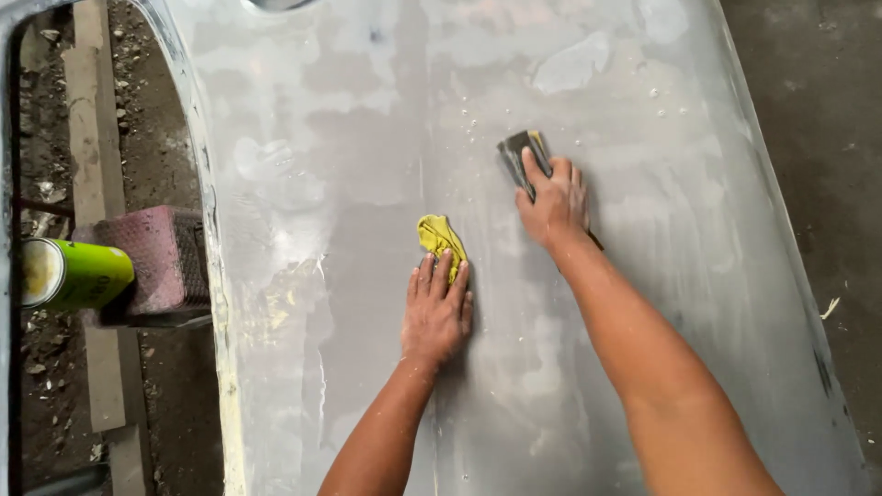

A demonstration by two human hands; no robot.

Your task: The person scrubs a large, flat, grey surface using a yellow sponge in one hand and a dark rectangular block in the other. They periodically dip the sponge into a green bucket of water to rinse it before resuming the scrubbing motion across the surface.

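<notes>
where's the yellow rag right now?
The yellow rag lies near the middle of the head view on the grey panel, under the fingertips of the left hand, left of and below the right hand.

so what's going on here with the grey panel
A person leans over a large grey panel, patchy and wet-looking. The right hand presses a dark flat sanding sheet against the surface, fingers on top of it. The left hand lies flat on the panel with its fingertips on a crumpled yellow cloth. Off the panel's left edge, a green can lies beside a pink block above the dirty ground.
</notes>
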